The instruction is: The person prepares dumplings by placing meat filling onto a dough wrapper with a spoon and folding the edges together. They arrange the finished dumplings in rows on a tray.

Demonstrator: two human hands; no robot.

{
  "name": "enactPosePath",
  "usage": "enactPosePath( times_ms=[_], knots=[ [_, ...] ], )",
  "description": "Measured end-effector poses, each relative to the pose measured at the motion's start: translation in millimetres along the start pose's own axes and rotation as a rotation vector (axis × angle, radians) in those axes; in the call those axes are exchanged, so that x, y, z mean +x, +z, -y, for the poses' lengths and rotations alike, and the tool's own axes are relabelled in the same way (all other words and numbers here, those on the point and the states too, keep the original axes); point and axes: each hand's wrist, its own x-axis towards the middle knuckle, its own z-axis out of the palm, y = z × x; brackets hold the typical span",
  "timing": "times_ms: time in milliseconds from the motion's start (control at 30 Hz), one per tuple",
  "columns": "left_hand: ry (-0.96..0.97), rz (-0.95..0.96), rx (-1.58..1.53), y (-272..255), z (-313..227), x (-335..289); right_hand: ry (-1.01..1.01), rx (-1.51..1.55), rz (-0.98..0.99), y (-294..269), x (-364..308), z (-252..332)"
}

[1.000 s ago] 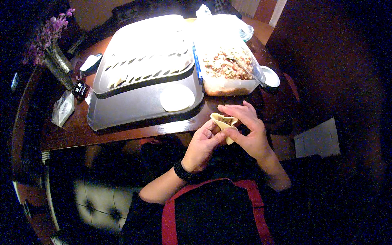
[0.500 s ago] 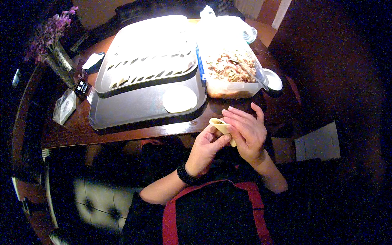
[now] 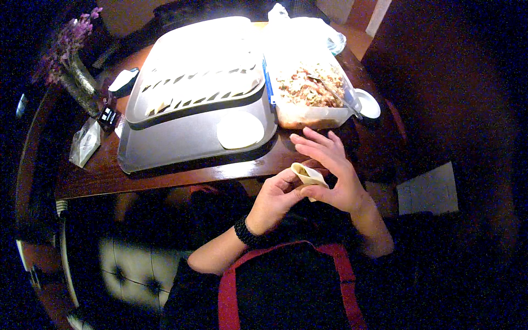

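A half-folded dumpling, its pale wrapper curled round some filling with the top end gaping, is held between my hands in front of the table edge. My left hand closes on its left side, thumb in front. From the right, my right hand pinches the wrapper with its thumb and a finger partly hidden behind it; its other fingers are lifted and spread. Ahead, a round white wrapper lies on a grey tray. A clear plastic tub of chopped filling stands beyond my right hand.
A second tray overlaps the grey one, carrying overexposed white rows. A spoon rests in the filling. Right of the tub sits a small white dish. Purple flowers and a clear packet are at the left.
The dumpling has shifted slightly right and turned, its gaping end now facing more toward me. My right hand's fingers have spread and lifted, and its thumb has come onto the wrapper's lower edge.
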Motion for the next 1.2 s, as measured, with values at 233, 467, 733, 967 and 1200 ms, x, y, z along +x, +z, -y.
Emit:
enactPosePath(
  times_ms=[233,467,733,967,1200],
  knots=[
    [0.008,0.051,0.051,-0.7,-1.8,0.9,-0.021,0.120,-0.022,-0.7,1.8,-1.9],
    [-0.008,-0.008,-0.067,1.4,3.5,1.3,-0.050,0.006,-0.139,2.3,-2.7,0.7],
    [0.002,-0.044,-0.170,2.3,5.7,0.3,-0.107,-0.080,-0.215,10.1,-1.7,5.5],
    [0.067,-0.063,-0.070,6.1,9.6,-1.5,-0.186,-0.113,-0.329,18.8,-2.1,8.8],
    [0.040,-0.097,0.024,3.4,1.3,0.2,-0.170,-0.152,-0.193,10.5,-1.2,2.2]
  ],
)
